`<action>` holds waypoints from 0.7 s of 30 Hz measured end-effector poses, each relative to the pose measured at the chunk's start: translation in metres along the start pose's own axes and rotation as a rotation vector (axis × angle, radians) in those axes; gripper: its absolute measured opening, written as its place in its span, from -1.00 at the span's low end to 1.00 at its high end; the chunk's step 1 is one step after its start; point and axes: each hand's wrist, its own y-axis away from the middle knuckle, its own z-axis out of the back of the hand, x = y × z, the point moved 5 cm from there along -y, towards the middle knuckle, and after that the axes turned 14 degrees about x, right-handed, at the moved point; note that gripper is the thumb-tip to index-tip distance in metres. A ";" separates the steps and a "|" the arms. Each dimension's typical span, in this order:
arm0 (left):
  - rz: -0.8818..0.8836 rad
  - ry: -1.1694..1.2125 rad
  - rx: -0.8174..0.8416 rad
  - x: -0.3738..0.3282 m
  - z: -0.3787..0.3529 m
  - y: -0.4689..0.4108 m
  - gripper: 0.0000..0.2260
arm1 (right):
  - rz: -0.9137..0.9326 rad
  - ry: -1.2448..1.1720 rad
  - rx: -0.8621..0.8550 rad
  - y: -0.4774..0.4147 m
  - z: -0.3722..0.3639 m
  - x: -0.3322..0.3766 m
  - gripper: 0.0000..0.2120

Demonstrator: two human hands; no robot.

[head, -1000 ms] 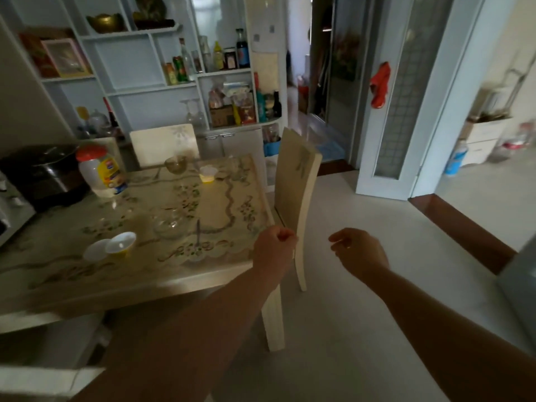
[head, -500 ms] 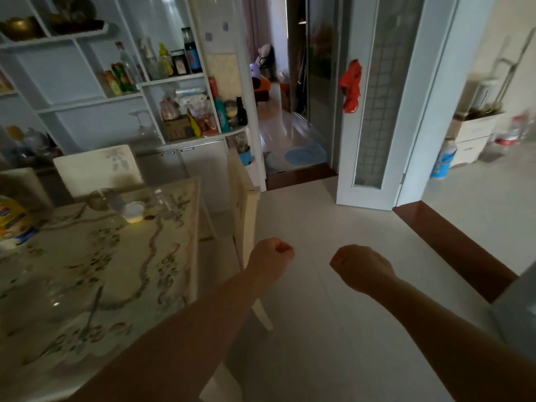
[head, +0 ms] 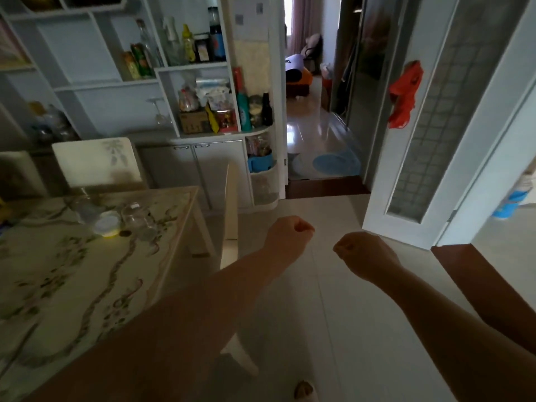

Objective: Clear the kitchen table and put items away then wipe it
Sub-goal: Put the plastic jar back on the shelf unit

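Observation:
The kitchen table [head: 72,280] with a flower-patterned top fills the lower left. Near its far right corner stand a small yellow-and-white bowl [head: 106,226] and a clear glass jar [head: 136,217], with another glass dish [head: 85,208] behind them. My left hand [head: 288,232] is curled into a fist over the floor, to the right of the table, holding nothing. My right hand [head: 358,250] is also a fist, a little further right, with nothing in it.
A cream chair [head: 230,207] stands edge-on at the table's right end, and another chair [head: 95,162] at its far side. White shelves [head: 191,68] full of bottles and packets line the back wall. A doorway [head: 316,117] and a white door [head: 429,134] open ahead onto tiled floor.
My view has swung right and forward along the table. The chair that my left fist was at a second ago is now apart from it. Both hands stay curled and have drifted over the floor.

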 end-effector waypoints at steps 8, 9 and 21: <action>-0.039 0.000 -0.137 -0.024 0.076 -0.165 -0.91 | 0.087 0.041 0.039 -0.167 0.065 0.031 -0.77; -0.032 0.000 -0.166 -0.024 0.089 -0.182 -0.90 | 0.098 0.042 0.048 -0.187 0.073 0.036 -0.77; 0.281 -0.040 -0.535 0.046 0.229 -0.337 -0.91 | 0.397 0.114 0.155 -0.424 0.117 0.145 -0.76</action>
